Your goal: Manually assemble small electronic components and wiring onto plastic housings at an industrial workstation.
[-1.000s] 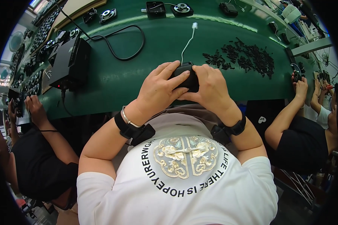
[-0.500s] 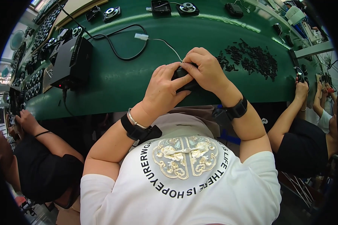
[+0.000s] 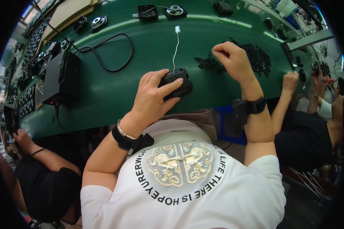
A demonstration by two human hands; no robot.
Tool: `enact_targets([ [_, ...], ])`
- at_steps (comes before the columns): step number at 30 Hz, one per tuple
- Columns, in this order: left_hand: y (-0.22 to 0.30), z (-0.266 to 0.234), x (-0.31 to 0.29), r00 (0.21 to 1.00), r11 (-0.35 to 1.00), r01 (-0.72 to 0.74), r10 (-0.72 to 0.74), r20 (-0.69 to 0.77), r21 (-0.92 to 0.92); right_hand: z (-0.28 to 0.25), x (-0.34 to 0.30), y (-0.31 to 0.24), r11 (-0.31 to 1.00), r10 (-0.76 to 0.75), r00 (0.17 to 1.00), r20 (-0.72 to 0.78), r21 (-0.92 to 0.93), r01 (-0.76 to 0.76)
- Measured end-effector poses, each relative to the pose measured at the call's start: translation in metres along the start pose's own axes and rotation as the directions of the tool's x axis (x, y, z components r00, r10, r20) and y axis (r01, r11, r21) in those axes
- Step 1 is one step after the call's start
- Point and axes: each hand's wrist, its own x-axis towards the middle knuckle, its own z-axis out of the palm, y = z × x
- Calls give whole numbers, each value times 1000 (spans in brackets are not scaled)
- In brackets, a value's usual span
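Note:
My left hand [image 3: 151, 93] is wrapped over a small black plastic speaker housing [image 3: 184, 86] on the green bench, thumb and fingers on its top and sides. From its far edge a thin white cable [image 3: 176, 51] runs away from me to a white plug [image 3: 177, 29]. My right hand [image 3: 235, 61] hovers at the near-left part of a pile of small black rod-like pieces [image 3: 259, 59], thumb and fingertips pinched together. Whether a piece sits between those fingertips is too small to tell.
A black power box [image 3: 61, 76] with a red light stands left, a looped black cable [image 3: 130, 57] beside it. Round speakers [image 3: 175, 11] and open black housings [image 3: 147, 13] line the far side. Co-workers' hands [image 3: 25, 141] show at left and right.
My right hand has left the housing and moved right to the black pieces. The white cable now stretches straight away from me. My left hand keeps its hold. The whole view has shifted slightly.

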Motion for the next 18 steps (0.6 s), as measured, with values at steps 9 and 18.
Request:
enact_targets([
  [9, -6, -7, -4, 997, 994, 17, -9, 70, -109, 34, 15, 3, 927, -44, 991, 128, -365, 88],
  [18, -1, -7, -4, 997, 993, 38, -30, 65, -112, 34, 31, 8, 867, -202, 926, 320, -381, 320],
])
